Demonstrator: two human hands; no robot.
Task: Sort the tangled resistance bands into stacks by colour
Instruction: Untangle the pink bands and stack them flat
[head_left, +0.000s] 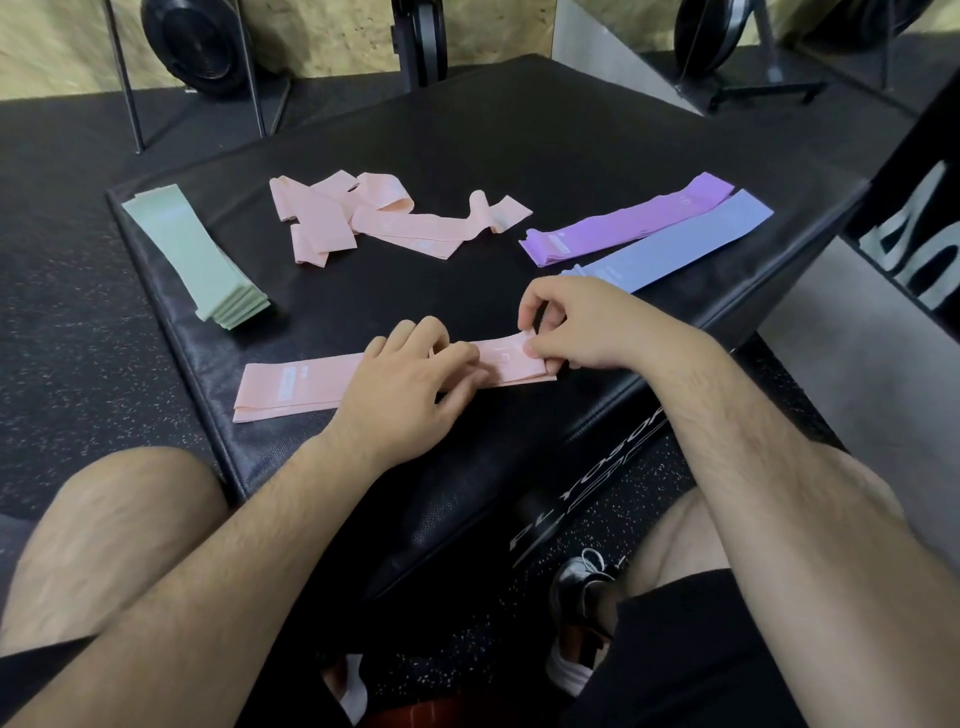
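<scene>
A flat pink band stack (291, 387) lies near the front of the black padded box (467, 156). My left hand (410, 384) presses on its middle with fairly straight fingers. My right hand (576, 322) pinches the stack's right end between thumb and fingers. A tangled heap of pink bands (363, 218) lies behind, in the middle of the box. A neat green stack (202, 254) sits at the left. A purple stack (623, 221) and a blue stack (680, 239) lie side by side at the right.
The box stands on a dark speckled rubber floor (78, 364). My bare knees and black shorts frame the bottom of the view, with a shoe (582, 587) beside the box. Weight plates on racks (197, 47) stand along the far wall.
</scene>
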